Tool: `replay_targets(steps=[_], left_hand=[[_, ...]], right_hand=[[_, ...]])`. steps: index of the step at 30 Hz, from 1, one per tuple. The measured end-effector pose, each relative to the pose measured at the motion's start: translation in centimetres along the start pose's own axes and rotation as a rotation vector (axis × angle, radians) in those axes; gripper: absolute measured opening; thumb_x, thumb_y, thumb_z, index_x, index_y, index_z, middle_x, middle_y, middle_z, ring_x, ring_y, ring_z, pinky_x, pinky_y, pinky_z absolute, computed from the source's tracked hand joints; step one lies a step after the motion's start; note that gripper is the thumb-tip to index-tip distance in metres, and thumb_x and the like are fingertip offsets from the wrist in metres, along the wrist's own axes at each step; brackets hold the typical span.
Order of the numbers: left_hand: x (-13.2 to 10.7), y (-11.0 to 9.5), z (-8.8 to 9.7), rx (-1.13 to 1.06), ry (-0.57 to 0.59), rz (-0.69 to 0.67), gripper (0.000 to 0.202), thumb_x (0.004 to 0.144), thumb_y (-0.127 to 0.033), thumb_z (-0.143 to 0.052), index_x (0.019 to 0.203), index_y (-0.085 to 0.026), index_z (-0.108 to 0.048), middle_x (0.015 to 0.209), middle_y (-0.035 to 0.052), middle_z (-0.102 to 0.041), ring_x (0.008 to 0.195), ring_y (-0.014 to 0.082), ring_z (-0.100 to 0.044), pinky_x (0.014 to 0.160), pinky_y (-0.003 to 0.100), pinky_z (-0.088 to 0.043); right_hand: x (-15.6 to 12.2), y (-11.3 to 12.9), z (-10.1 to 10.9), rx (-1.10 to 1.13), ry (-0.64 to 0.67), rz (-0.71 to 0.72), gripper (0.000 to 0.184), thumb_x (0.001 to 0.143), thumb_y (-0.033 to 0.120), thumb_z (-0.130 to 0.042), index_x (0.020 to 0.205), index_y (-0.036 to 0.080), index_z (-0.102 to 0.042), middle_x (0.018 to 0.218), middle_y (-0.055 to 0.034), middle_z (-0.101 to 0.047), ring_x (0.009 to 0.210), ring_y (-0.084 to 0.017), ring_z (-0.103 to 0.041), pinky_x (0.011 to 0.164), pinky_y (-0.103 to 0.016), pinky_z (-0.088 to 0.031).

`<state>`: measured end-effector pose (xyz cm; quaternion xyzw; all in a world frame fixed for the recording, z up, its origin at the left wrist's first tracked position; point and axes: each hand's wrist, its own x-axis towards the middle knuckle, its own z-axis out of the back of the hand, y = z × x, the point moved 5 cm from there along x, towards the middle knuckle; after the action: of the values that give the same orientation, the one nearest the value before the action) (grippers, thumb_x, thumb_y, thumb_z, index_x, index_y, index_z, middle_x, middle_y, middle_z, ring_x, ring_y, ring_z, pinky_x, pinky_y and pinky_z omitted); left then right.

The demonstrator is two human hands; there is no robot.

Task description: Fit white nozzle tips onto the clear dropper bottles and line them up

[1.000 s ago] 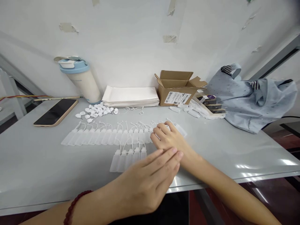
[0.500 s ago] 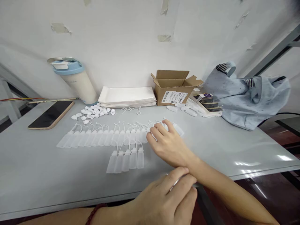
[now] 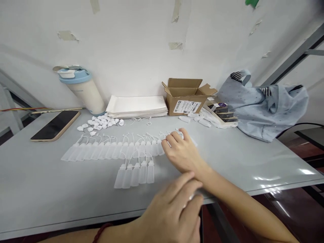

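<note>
A long row of small translucent plastic bottles [image 3: 111, 151] with tethered caps lies across the grey table [image 3: 50, 189]. A shorter row of several bottles [image 3: 134, 173] lies just in front of it. My right hand [image 3: 181, 153] rests on the right end of the long row, fingers curled over a bottle there. My left hand [image 3: 174, 209] hovers at the table's front edge, below my right wrist. Its fingers are curled around something pale that I cannot make out. A red bracelet [image 3: 101, 231] shows on my left wrist.
A pile of white caps [image 3: 101, 122] lies behind the rows, with a phone [image 3: 54, 125] and a blue-lidded tumbler [image 3: 83, 89] at the left. A stack of white bags [image 3: 136, 105], an open cardboard box [image 3: 187, 98], loose bottles [image 3: 199, 119] and a blue cloth bag [image 3: 263, 104] line the wall.
My left hand pulled back from the table toward its front edge and its fingers curled. My right hand's fingers bent more tightly over the row's right end.
</note>
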<state>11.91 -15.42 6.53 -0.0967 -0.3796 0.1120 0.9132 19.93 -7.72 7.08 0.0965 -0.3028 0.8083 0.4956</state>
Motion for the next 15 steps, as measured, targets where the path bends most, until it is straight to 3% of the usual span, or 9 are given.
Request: replay_targets(steps=[3, 5, 8, 11, 15], left_hand=[[0.2, 0.6, 0.9, 0.122, -0.007, 0.062, 0.031, 0.083, -0.006, -0.053, 0.112, 0.001, -0.063, 0.117, 0.0200, -0.065, 0.125, 0.0327, -0.051, 0.103, 0.041, -0.050], [0.0, 0.0, 0.1, 0.141, -0.011, 0.027, 0.030, 0.084, -0.007, -0.051, 0.110, 0.000, -0.064, 0.117, 0.0193, -0.066, 0.123, 0.0322, -0.053, 0.101, 0.040, -0.052], [-0.4, -1.6, -2.0, 0.107, -0.102, -0.067, 0.028, 0.091, -0.013, -0.042, 0.100, -0.006, -0.068, 0.109, 0.0115, -0.071, 0.115, 0.0272, -0.060, 0.092, 0.033, -0.057], [-0.3, -2.0, -2.6, 0.062, -0.131, -0.040, 0.026, 0.093, -0.012, -0.043, 0.095, -0.011, -0.069, 0.102, 0.0060, -0.073, 0.110, 0.0205, -0.062, 0.089, 0.025, -0.057], [0.1, -0.4, -0.7, 0.133, -0.047, 0.089, 0.033, 0.086, -0.011, -0.049, 0.114, -0.001, -0.063, 0.122, 0.0204, -0.063, 0.125, 0.0335, -0.051, 0.098, 0.042, -0.053]], right_hand=[[0.1, -0.1, -0.3, -0.004, 0.003, -0.021, 0.031, 0.080, -0.004, -0.046, 0.066, 0.017, -0.064, 0.067, -0.0079, -0.070, 0.065, -0.023, -0.058, 0.081, -0.045, -0.039], [0.2, 0.0, -0.3, -0.005, 0.024, -0.025, 0.030, 0.080, -0.004, -0.046, 0.067, 0.016, -0.064, 0.068, -0.0086, -0.070, 0.065, -0.024, -0.058, 0.081, -0.045, -0.039], [0.1, 0.0, -0.1, -0.007, 0.067, -0.011, 0.028, 0.079, -0.005, -0.048, 0.069, 0.015, -0.065, 0.070, -0.0094, -0.070, 0.067, -0.024, -0.059, 0.081, -0.044, -0.039], [0.1, -0.1, -0.2, -0.012, 0.095, -0.002, 0.027, 0.079, -0.006, -0.049, 0.070, 0.014, -0.065, 0.069, -0.0097, -0.070, 0.067, -0.024, -0.059, 0.079, -0.043, -0.039], [0.2, -0.4, -1.0, -0.009, 0.112, -0.027, 0.029, 0.078, -0.006, -0.048, 0.068, 0.015, -0.065, 0.067, -0.0095, -0.070, 0.066, -0.024, -0.059, 0.076, -0.042, -0.038]])
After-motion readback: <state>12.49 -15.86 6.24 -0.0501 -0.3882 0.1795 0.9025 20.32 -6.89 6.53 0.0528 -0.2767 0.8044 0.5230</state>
